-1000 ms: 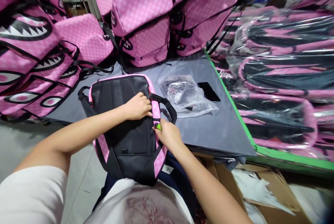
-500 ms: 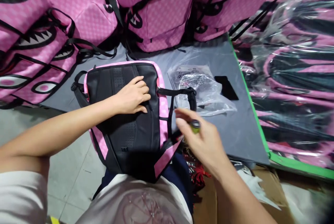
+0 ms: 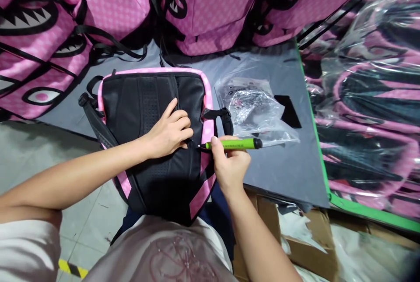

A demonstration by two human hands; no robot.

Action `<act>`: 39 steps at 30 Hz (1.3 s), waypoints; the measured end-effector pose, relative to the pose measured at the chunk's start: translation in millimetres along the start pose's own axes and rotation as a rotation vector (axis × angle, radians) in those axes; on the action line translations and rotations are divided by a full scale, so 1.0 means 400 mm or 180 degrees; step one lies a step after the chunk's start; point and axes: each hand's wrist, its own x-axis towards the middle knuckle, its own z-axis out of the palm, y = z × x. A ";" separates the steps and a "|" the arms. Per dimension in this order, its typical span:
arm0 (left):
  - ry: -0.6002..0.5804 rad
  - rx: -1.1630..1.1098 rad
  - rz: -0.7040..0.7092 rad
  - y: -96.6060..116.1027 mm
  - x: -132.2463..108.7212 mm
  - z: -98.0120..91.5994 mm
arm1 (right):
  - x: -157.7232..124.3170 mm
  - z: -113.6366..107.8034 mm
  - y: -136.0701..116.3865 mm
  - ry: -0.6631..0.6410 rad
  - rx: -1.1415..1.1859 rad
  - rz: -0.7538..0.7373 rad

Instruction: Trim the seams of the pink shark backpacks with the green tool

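Observation:
A backpack (image 3: pixel 131 98) with a black back panel and pink checkered trim rests on my lap against the table edge, its back facing up. My left hand (image 3: pixel 169 133) lies on the panel, fingers spread; its thumb tip is partly hidden. In my right hand (image 3: pixel 231 163) is a bright green marker pen (image 3: pixel 241 143), held roughly level. Its narrow tip points left, at the right side of the back panel, close to my left fingertips. I cannot tell whether the tip touches. A black shoulder strap (image 3: pixel 225 118) loops out behind the pen.
On the grey table (image 3: pixel 282 172) lie a clear plastic bag (image 3: pixel 249 102) and a flat black object (image 3: pixel 288 111). Pink backpacks (image 3: pixel 213 10) line the back and left. Plastic-wrapped bags (image 3: pixel 377 89) are stacked right, past a green edge (image 3: pixel 315 124). A cardboard box (image 3: pixel 311 251) stands below.
My right hand has moved left to the backpack, and the marker pen has swung level with its tip at the panel. My left hand stays on the panel, its fingers slightly shifted.

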 end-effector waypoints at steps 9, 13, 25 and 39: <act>0.0193 0.0060 0.0004 -0.002 -0.002 0.018 | 0.006 0.036 0.009 -0.0133 -0.0614 -0.0685; 0.0078 0.0082 -0.0020 -0.003 -0.004 0.019 | 0.008 0.032 0.010 -0.0232 -0.0833 -0.0712; 0.0003 0.0082 -0.0070 -0.003 -0.005 0.021 | 0.015 0.036 0.004 -0.0312 -0.0892 -0.0895; 0.0032 0.0083 -0.0097 -0.003 -0.005 0.028 | 0.024 0.031 0.006 -0.0511 -0.0776 -0.0833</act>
